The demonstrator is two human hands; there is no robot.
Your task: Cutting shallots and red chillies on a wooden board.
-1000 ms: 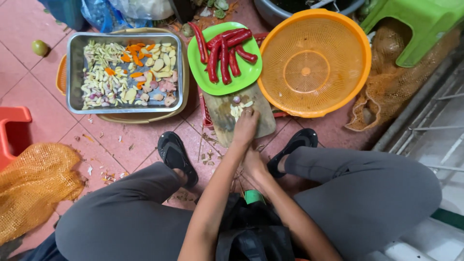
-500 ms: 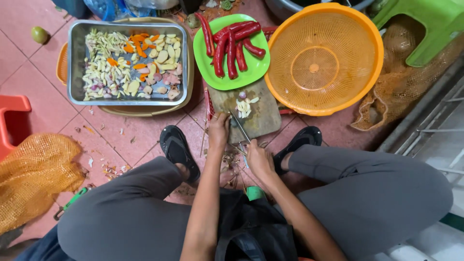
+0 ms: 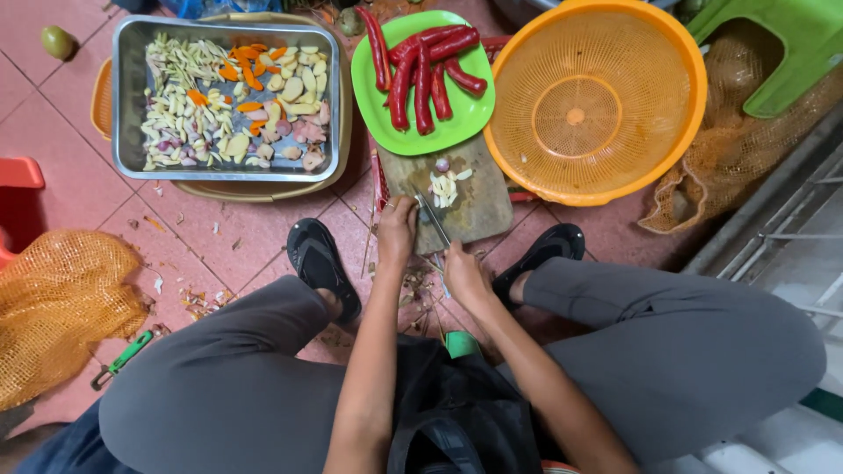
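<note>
Pink floor tiles (image 3: 79, 189), littered with peelings, carry the whole setup. From my remote seat I see the right hand (image 3: 464, 274) closed around a knife (image 3: 434, 219), its blade angled onto the wooden cutting board (image 3: 479, 211). The left hand (image 3: 397, 230) rests at the board's near edge; whether it pinches anything I cannot tell. Pale slices (image 3: 446, 186) sit mid-board, seemingly pushed clear of the blade. One green plate (image 3: 457, 123) just beyond holds about seven red chillies (image 3: 421, 75), near enough to reach. One metal tray (image 3: 127, 96) collects cut pieces at left; one orange colander (image 3: 588, 105) stands at right. Two black sandals (image 3: 320, 263) flank the board.
</note>
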